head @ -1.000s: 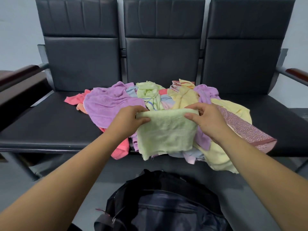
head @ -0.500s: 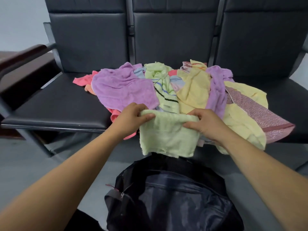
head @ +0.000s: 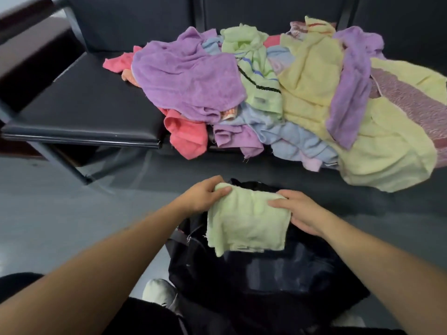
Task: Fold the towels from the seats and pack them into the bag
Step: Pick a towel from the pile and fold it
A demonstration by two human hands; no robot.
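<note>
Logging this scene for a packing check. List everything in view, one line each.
folded towel: one, pale green, held over the bag
bag: one, black, on the floor in front of the seats
towel pile: many unfolded, purple, pink, blue, yellow, green, maroon; heaped on the seats, some hanging over the front edge
seats: three, black, in a row
armrest: one, dark brown, far left
shoe: one, whitish, on the floor left of the bag
floor: grey
left hand: one, grips the folded towel's left edge
right hand: one, holds its right edge

Both hands holding folded green towel (head: 246, 223) above dark bag (head: 261, 274)
</note>
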